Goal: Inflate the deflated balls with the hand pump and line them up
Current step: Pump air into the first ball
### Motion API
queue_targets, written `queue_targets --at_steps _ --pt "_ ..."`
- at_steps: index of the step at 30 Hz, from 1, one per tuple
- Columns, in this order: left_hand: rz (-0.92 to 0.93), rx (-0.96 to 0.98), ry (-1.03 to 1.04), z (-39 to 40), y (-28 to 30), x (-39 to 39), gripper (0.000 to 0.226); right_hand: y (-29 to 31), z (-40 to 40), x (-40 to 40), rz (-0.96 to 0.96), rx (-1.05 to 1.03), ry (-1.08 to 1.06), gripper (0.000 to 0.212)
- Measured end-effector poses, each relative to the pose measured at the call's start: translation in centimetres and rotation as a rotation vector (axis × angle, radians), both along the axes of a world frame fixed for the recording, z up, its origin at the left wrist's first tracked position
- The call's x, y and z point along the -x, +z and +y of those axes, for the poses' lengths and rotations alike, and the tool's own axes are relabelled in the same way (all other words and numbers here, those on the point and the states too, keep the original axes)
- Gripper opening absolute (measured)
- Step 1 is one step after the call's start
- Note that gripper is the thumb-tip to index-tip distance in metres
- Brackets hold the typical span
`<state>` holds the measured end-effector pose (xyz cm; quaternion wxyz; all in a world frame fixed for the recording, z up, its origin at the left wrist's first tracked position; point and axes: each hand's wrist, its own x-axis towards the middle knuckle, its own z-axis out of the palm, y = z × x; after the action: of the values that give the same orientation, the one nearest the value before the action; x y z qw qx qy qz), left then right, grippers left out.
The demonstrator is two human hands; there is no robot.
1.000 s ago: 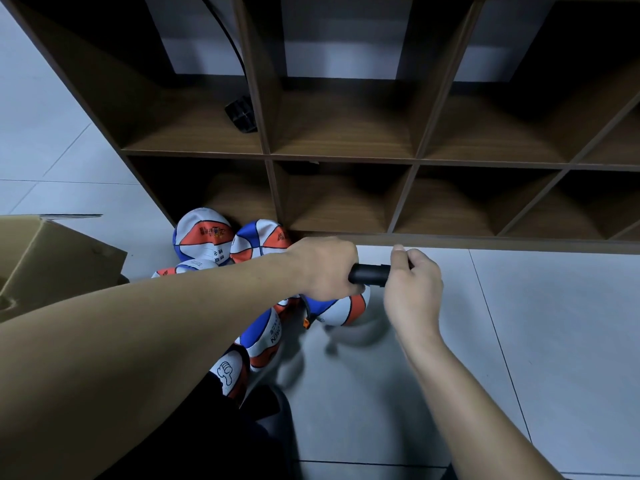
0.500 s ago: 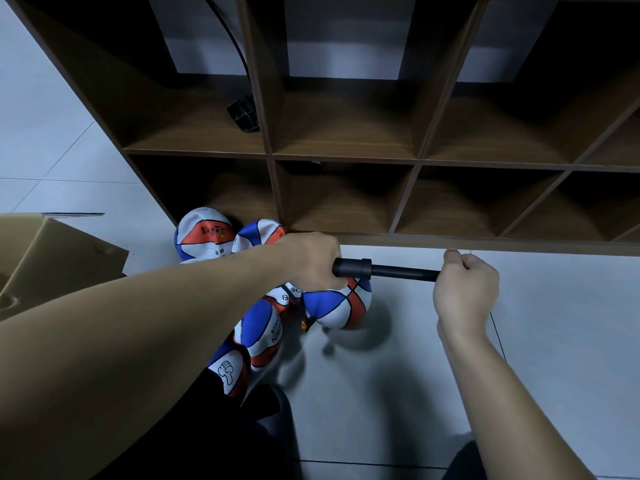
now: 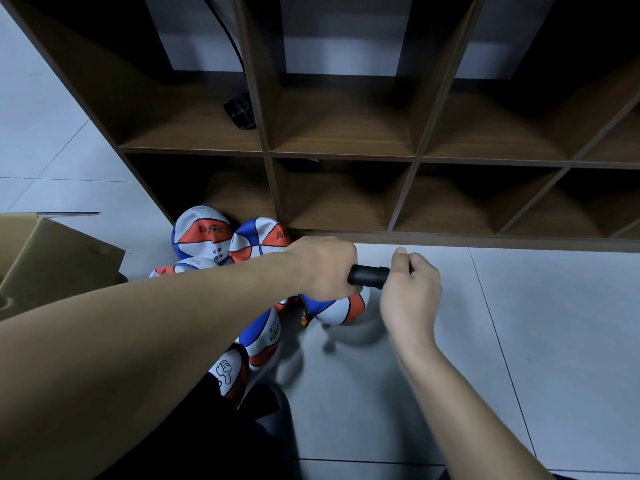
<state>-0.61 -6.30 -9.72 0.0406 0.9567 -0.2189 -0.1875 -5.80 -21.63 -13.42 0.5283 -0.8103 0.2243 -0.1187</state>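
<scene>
From the head view, the left hand [image 3: 323, 268] is wrapped round the barrel of the black hand pump [image 3: 369, 277], and the right hand [image 3: 410, 289] is curled on the pump's handle, pressed right up against the barrel, so the plunger looks pushed fully in. Just under the pump a blue, white and orange ball [image 3: 341, 310] lies on the floor [image 3: 519, 341], close to the bottom front edge of the wooden shelf unit [image 3: 346, 157]. An orange fitting [image 3: 304, 320] shows beside it; whether the needle sits in the valve cannot be seen. More balls [image 3: 202, 233] are bunched at the shelf unit's lower left corner and toward the person's knee, some creased and soft-looking. A cardboard box [image 3: 52, 258] stands at the left.

To pump well, I judge the left hand should keep the barrel steady and in line with the valve, while the right draws the handle straight out and drives it back along the same axis, with full strokes. Sideways pull could bend or unseat the needle.
</scene>
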Motion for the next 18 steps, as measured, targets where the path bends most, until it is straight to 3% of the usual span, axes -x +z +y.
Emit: queue_targets --at_steps 9,18 --pt "0.033 0.071 -0.006 1.0 0.4 -1.1 0.035 0.1 -2.8 -1.9 0.071 -0.092 0.064 0.052" --pt "0.103 -0.014 0.057 2.7 0.9 -1.7 0.033 0.6 -7.0 -2.4 0.097 -0.224 -0.178 0.044"
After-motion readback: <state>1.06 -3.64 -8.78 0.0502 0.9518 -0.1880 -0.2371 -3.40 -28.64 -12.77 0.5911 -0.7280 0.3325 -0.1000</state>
